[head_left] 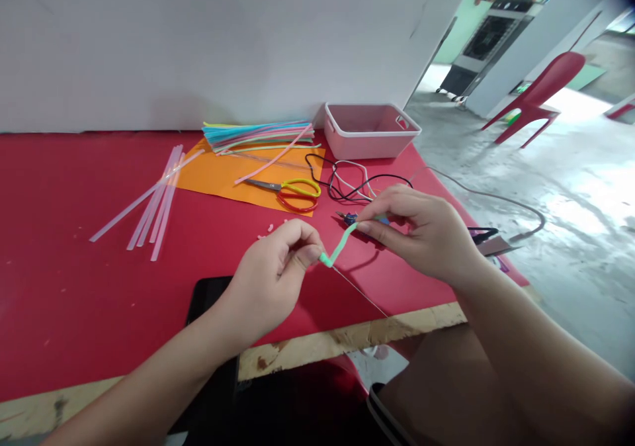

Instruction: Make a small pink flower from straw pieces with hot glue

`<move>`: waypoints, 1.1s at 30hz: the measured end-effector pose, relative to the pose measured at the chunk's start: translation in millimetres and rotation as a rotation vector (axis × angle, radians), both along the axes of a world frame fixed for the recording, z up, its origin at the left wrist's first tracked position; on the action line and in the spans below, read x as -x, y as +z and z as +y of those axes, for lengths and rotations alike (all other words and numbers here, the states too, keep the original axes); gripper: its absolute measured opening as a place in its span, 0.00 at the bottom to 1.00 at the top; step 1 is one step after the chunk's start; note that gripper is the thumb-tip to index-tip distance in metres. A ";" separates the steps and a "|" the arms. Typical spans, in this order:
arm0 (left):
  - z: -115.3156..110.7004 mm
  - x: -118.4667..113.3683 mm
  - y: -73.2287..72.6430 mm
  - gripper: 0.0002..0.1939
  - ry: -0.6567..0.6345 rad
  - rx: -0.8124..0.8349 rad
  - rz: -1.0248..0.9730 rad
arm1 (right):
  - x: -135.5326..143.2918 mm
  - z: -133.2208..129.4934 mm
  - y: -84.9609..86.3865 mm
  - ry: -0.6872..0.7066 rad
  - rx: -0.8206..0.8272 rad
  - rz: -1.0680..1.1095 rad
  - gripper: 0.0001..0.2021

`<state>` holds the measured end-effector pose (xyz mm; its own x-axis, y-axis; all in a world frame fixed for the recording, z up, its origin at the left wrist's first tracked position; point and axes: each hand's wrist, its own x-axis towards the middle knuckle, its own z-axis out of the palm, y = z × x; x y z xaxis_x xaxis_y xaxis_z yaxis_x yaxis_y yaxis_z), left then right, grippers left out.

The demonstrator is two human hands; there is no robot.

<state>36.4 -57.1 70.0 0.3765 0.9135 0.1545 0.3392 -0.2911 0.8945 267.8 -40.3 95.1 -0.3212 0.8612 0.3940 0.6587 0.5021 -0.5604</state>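
A light green pipe cleaner [341, 246] is stretched between my two hands, bent sharply near its left end. My left hand [278, 267] pinches that end between thumb and fingertips. The upper end is pinched by my right hand [421, 231]. From the bend a thin wire [360, 290] runs down to the right, toward the table edge. Just behind my right hand lies a blue tool with a metal tip [347, 218], mostly covered by the fingers. Scissors with yellow and red handles [300, 191] rest beyond my left hand on an orange sheet [198, 178].
Colourful pipe cleaners [258, 135] are piled at the back beside a pink basket [367, 138]. Pale pink glue sticks [159, 208] lie left on the red table [64, 267]. Black and white cables [347, 181] tangle behind my right hand. A dark phone [206, 294] is partly under my left forearm.
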 end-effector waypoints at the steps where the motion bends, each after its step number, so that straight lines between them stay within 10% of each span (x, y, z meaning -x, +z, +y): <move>1: 0.6 -0.9 -0.7 0.06 0.036 -0.044 0.035 | 2.2 -3.4 2.4 -0.026 -0.059 -0.028 0.04; 6: 3.3 -8.8 -0.5 0.06 0.234 -0.166 -0.002 | 20.6 -39.1 18.4 -0.143 -0.254 -0.093 0.03; 10: 1.9 -16.8 2.4 0.05 0.294 -0.127 -0.188 | 40.9 -72.6 21.6 0.031 0.020 -0.020 0.03; 22: 4.3 -15.8 2.4 0.07 0.245 0.275 -0.661 | 62.5 -35.3 -56.0 -0.037 0.336 0.302 0.08; 33: 2.9 6.4 -4.4 0.07 0.068 0.115 -0.349 | 16.8 -15.2 3.1 -0.118 0.121 0.040 0.06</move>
